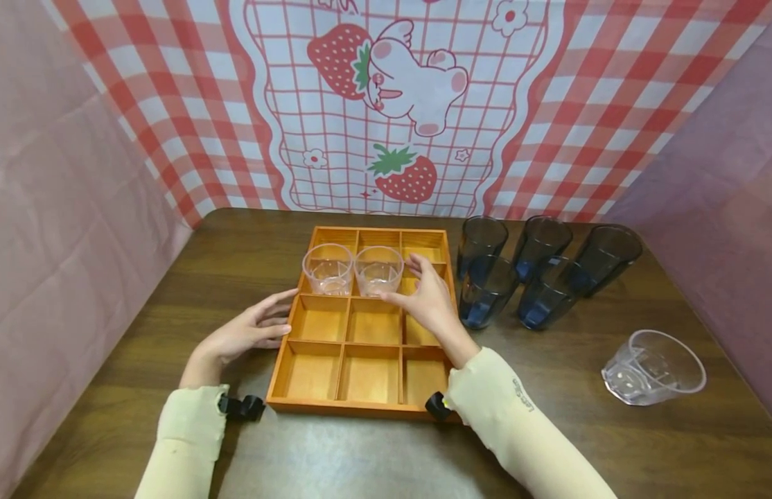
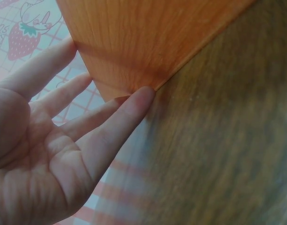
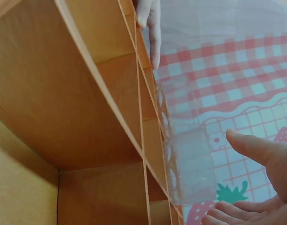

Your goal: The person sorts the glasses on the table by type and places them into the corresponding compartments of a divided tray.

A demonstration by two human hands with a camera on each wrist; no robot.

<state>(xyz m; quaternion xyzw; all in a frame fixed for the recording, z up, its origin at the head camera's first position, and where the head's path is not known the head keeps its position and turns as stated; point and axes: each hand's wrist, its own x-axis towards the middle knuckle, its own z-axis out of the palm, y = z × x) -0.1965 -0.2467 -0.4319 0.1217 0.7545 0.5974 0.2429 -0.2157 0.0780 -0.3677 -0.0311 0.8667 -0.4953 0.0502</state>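
Two clear glasses, one at left (image 1: 327,272) and one in the middle (image 1: 378,273), stand side by side in the second row from the back of a wooden compartment tray (image 1: 361,407). Beside the middle glass is my right hand (image 1: 428,299), thumb and fingers spread around its near right side. The right wrist view shows a gap between that hand (image 3: 255,187) and the clear glass (image 3: 192,164). My left hand (image 1: 245,333) touches the tray's left side with extended fingers. Up close, the left fingertips (image 2: 142,99) rest along the tray's outer wall (image 2: 129,47).
Several dark blue tall glasses (image 1: 486,294) stand right of the tray, close together. Farther right, another clear glass (image 1: 653,367) sits tilted-looking on the brown wooden table (image 1: 548,430). A red-and-white checked cloth (image 1: 236,104) hangs behind the table, with plain curtains at both sides.
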